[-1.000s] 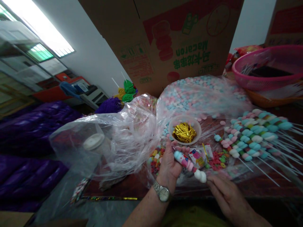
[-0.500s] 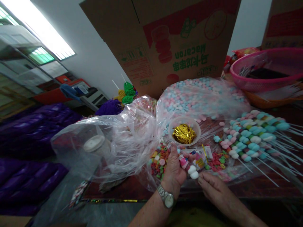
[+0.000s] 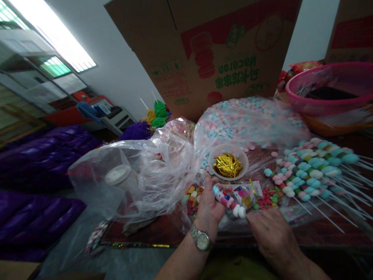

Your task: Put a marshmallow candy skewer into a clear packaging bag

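Observation:
A marshmallow skewer [image 3: 229, 202], with blue, pink and white pieces and a small printed wrapper on it, slants across the front of the table. My left hand [image 3: 210, 212], palm up with its thumb raised, cradles the skewer on its fingers. Just past the white end pieces, my right hand [image 3: 271, 233] is closed around the stick end, which its fingers hide. Behind them stands a clear tub [image 3: 245, 165] of gold twist ties [image 3: 227, 165]. Loose fruit-coloured candies [image 3: 192, 198] and small printed packets [image 3: 244, 196] lie around my left hand.
Finished-looking marshmallow skewers [image 3: 313, 171] are piled at the right, sticks pointing outward. A big clear bag of pastel marshmallows [image 3: 233, 120] lies behind, before a cardboard box [image 3: 163, 46]. Crumpled plastic [image 3: 157, 182] covers the left side. A pink basket [image 3: 329, 103] stands back right.
My left hand has loosened and its thumb has lifted, so more of the skewer shows. My right hand has turned over into a fist at the stick end.

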A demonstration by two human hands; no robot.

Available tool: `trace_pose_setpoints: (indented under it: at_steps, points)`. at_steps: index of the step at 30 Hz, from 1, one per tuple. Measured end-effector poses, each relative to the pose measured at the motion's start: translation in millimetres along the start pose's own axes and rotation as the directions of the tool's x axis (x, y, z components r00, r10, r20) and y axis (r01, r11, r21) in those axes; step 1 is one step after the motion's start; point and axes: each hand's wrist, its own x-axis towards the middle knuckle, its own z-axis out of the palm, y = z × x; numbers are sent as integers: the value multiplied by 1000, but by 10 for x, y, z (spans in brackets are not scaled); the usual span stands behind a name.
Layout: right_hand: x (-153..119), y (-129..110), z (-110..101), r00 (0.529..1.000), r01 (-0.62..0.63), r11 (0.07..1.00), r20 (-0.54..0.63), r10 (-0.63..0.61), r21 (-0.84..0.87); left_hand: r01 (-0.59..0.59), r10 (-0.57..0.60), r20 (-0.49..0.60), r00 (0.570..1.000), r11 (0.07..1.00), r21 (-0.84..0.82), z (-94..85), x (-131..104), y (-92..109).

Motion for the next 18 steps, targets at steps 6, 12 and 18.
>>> trace_pose_setpoints:
  at_steps: [6,12,18]
  points:
    - [52,-85,66,814,-577,648,413,408,498,14,-20,58,998,995,103,-90,-68,-215]
    - [119,-120,174,524,-841,102,753,397,531,90,-115,120,986,976,198,-181,-44,-229]
    - [150,-139,148,673,-738,406,624,397,539,-28,15,116,993,993,111,-81,7,-77]
